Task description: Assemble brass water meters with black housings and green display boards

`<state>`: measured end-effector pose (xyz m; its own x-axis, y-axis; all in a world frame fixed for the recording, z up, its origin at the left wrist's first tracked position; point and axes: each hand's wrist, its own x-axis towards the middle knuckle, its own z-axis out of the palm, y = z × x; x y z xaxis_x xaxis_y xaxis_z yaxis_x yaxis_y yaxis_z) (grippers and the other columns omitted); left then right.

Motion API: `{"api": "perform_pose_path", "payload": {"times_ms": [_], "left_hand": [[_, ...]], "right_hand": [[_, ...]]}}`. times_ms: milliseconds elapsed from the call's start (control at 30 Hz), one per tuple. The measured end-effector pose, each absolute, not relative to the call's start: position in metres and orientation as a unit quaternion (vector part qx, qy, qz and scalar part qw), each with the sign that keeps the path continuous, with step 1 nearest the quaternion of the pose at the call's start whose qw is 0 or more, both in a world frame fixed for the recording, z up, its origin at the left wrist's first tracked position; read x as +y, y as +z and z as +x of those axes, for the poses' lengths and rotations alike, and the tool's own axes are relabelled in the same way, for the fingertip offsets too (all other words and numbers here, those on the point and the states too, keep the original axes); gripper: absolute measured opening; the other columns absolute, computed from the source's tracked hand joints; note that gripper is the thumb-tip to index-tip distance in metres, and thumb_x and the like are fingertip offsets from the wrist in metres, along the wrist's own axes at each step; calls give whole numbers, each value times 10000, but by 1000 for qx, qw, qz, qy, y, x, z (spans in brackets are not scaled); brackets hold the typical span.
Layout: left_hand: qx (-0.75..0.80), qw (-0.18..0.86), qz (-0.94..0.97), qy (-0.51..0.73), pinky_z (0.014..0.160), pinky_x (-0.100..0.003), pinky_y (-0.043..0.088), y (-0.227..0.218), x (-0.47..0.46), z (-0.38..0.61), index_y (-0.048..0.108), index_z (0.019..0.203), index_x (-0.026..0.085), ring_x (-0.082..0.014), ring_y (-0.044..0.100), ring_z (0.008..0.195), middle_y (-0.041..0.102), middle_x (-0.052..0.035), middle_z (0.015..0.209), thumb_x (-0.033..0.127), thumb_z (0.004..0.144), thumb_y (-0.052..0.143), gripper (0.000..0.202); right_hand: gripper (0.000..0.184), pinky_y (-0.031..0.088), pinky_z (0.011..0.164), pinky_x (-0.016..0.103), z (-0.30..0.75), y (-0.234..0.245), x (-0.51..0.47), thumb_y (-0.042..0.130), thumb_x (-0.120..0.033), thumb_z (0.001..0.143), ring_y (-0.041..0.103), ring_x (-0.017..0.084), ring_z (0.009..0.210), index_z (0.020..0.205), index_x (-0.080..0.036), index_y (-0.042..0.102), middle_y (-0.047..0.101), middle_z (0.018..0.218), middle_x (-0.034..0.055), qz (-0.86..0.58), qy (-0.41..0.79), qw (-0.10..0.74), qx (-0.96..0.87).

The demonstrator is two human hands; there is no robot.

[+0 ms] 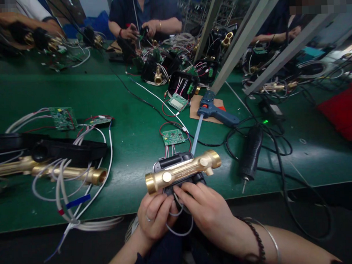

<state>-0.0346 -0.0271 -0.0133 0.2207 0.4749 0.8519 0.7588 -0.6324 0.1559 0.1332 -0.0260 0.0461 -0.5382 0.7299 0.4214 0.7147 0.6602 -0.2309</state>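
Note:
A brass pipe body (pixel 183 171) with threaded ends lies across a black housing (pixel 173 161) at the near edge of the green bench. My left hand (pixel 154 216) and my right hand (pixel 208 211) are both closed on the underside of this assembly, fingers pinching thin white wires (pixel 179 232) that loop below it. Red and white leads run from the housing up to a small green circuit board (pixel 173 137) lying on the bench just behind.
A blue glue gun (pixel 215 111) rests on cardboard behind, and a black rotary tool (pixel 250 154) with tangled cables lies to the right. At left sits another brass pipe (pixel 64 172) with black housing, white wires and a circuit board (pixel 62 117). Other people work across the bench.

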Motion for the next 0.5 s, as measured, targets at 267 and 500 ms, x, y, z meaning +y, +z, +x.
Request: {"api": "perform_pose_path", "payload": {"times_ms": [267,500], "left_hand": [[-387,155,-770,-483,689,-250,521,-13,-22,-33,634,837,138,-143,610,728,576,-37,770,102,803,594,64],[-384,162,-769,-484,689,-273,485,-15,-17,-31,653,847,156,-144,582,681,599,-34,747,98,810,601,86]], "right_hand": [[280,544,704,384,234,58,-7,536,-219,871,642,214,726,1133,-232,632,656,923,87,-648,-111,395,-642],[954,468,877,479,295,22,40,773,-428,525,543,342,1064,1349,-115,408,523,1213,192,-804,126,401,-420]]}}
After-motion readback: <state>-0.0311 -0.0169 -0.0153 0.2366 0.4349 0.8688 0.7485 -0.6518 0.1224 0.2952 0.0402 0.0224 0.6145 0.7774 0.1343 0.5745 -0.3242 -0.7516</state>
